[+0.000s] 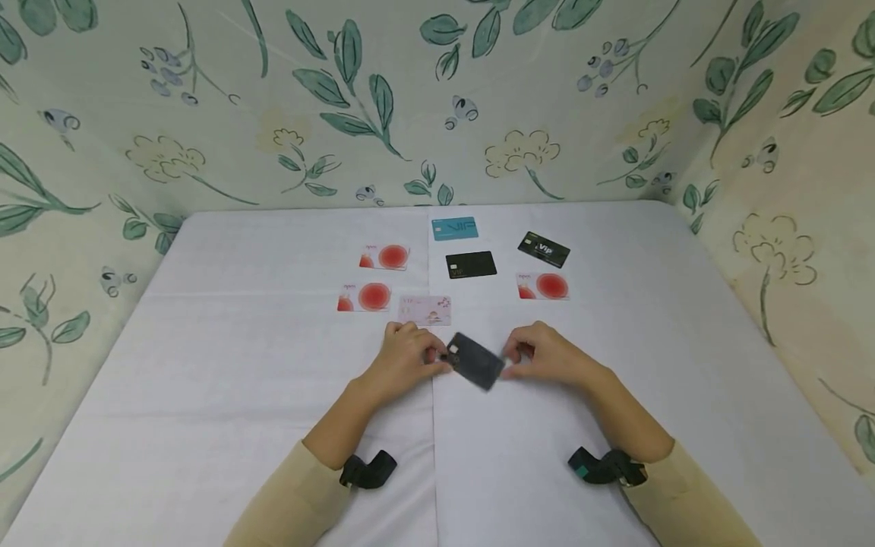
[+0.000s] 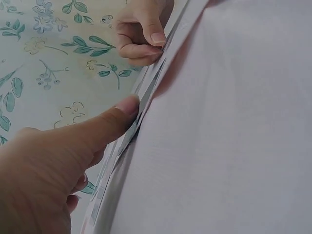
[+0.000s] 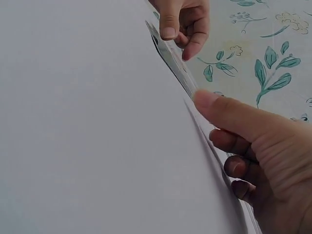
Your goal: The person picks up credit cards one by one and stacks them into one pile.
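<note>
A black card [image 1: 475, 362] with a chip is held tilted over the white table, slightly blurred, between the two hands. My left hand [image 1: 409, 353] pinches its left corner with thumb and forefinger. At the card's right end, my right hand [image 1: 550, 354] holds the edge between thumb and fingertips. The left wrist view catches the left thumb [image 2: 129, 105] against the card, seen nearly edge-on. In the right wrist view, the right thumb [image 3: 207, 100] lies at the card's near end. Just beyond the left hand is a pink card [image 1: 425, 310].
Beyond the hands lie two red-and-white cards [image 1: 374, 297] at left and another red-and-white card [image 1: 543, 286] at right. Two black cards [image 1: 471, 264] and a blue VIP card [image 1: 455, 228] lie farther back. A leaf-patterned cloth [image 1: 383, 99] hangs behind the white table [image 1: 205, 365].
</note>
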`<state>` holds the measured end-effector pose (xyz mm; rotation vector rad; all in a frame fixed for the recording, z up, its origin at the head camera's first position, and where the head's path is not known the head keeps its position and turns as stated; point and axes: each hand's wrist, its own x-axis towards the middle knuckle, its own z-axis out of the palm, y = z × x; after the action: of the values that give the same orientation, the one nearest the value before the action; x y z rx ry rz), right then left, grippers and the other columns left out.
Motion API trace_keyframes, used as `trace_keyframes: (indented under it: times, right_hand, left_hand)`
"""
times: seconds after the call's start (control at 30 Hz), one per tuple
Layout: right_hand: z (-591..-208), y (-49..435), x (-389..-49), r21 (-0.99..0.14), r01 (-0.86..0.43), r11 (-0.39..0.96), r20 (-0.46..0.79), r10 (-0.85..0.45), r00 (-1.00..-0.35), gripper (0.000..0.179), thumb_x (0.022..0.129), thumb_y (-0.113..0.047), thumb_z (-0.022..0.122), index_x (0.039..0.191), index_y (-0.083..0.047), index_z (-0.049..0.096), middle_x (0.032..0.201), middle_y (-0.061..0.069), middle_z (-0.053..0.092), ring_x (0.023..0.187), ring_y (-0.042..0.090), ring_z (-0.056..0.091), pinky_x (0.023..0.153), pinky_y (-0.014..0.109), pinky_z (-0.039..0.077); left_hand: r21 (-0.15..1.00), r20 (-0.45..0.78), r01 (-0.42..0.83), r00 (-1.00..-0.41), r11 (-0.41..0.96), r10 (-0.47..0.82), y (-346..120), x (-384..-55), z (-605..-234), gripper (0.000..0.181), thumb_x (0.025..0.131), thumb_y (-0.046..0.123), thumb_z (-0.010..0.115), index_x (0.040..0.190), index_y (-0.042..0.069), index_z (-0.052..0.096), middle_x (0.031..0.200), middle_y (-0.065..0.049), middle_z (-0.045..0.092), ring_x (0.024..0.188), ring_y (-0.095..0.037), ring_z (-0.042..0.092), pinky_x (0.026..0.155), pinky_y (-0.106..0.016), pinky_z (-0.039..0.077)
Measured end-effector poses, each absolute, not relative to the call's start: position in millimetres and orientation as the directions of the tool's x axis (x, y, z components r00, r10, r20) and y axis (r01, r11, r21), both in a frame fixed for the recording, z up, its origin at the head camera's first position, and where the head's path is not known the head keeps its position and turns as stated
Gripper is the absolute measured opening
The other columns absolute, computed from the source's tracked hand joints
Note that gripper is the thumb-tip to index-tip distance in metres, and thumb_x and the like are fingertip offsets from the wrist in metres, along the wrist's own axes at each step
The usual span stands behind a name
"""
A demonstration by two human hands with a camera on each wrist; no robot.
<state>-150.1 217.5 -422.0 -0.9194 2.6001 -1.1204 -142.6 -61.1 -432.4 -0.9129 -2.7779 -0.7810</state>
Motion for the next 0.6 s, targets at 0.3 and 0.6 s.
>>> trace_keyframes:
  times: [0.3, 0.6]
  right_hand:
    - [-428, 217, -150, -0.676, -0.543, 0.498, 0.178, -0.605, -0.776, 0.037, 0.066, -0.028, 0.086, 0.094, -0.013, 0.067, 0.079, -0.007, 0.061, 0.065, 0.010, 0.046, 0.062, 0.021, 0.038]
    - [-423, 202, -143, -0.563, -0.584, 0.585, 0.156, -0.618, -0.770, 0.052, 0.070, -0.035, 0.083, 0.114, -0.010, 0.069, 0.087, -0.007, 0.059, 0.072, 0.007, 0.045, 0.068, 0.026, 0.036]
  left_hand:
    - [0.399, 0.173, 0.531, -0.844, 0.747, 0.507, -60, -139, -430, 0.072, 0.066, 0.052, 0.080, 0.122, 0.010, 0.061, 0.079, 0.007, 0.049, 0.087, -0.015, 0.044, 0.084, -0.041, 0.029]
    - [0.404, 0.096, 0.523, -0.840, 0.750, 0.534, -73, -145, -426, 0.078, 0.068, 0.056, 0.077, 0.129, 0.012, 0.059, 0.090, 0.004, 0.053, 0.094, -0.017, 0.045, 0.087, -0.043, 0.029]
